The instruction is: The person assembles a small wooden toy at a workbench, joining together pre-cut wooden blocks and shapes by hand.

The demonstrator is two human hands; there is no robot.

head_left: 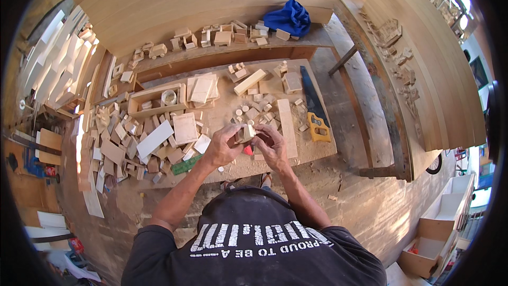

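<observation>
Over the near edge of the workbench [211, 172], both my hands grip a small pale wooden block piece [246, 134], with a lighter bit at its upper right. My left hand [224, 145] closes on its left side with thumb and fingers. Opposite it, the fingers of my right hand [271, 147] pinch the right side. Fingers cover part of the piece, so its full shape is hidden. Just below it a small red thing [248, 150] shows between my hands. Short round wooden pegs [242, 110] and small blocks lie beyond my fingers.
A handsaw [318, 127] with a yellow handle lies at right beside a long wooden strip [287, 127]. Wood offcuts [113, 151] heap at left, near a green object [186, 164]. Behind are a wooden tray [157, 103], small wooden assemblies [223, 38] and a blue cloth [288, 18].
</observation>
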